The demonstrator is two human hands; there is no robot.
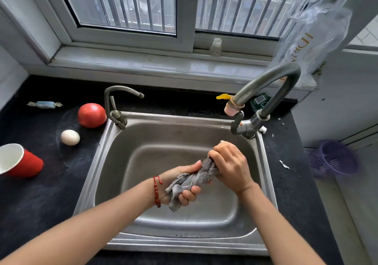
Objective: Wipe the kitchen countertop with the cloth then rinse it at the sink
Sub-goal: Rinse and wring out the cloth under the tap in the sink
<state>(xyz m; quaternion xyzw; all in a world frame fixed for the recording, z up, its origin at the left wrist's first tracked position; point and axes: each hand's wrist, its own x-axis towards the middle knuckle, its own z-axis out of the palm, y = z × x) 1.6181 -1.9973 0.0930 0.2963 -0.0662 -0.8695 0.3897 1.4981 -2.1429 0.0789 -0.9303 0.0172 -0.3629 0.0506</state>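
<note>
Grey cloth [196,179], bunched into a rope, sits right in the middle of the frame over the steel sink [106,162], held up off the basin by both hands. The left hand [180,187] has its fingers curled tight around the lower end, with a loose corner hanging out below the fist, and there's a red bead bracelet [157,191] on that wrist. The right hand [230,165] is clamped over the upper end, knuckles up, fingers wrapped fully around the fabric. So both fists are closed on it, one at each end.

The big curved tap [272,84] arches in from the upper right, its pink nozzle [233,107] above the back rim of the basin; can't tell if any water is coming out. A smaller thin tap [114,103] stands at the sink's back left corner.

On the black countertop [41,199], left side of the frame: a tomato [92,115] just beside the small tap, an egg [70,137] below it, a red paper cup [19,161] lying on its side at the left edge, and a wrapped sweet [44,104] further up. A purple basket [334,158] sits at the right edge.
</note>
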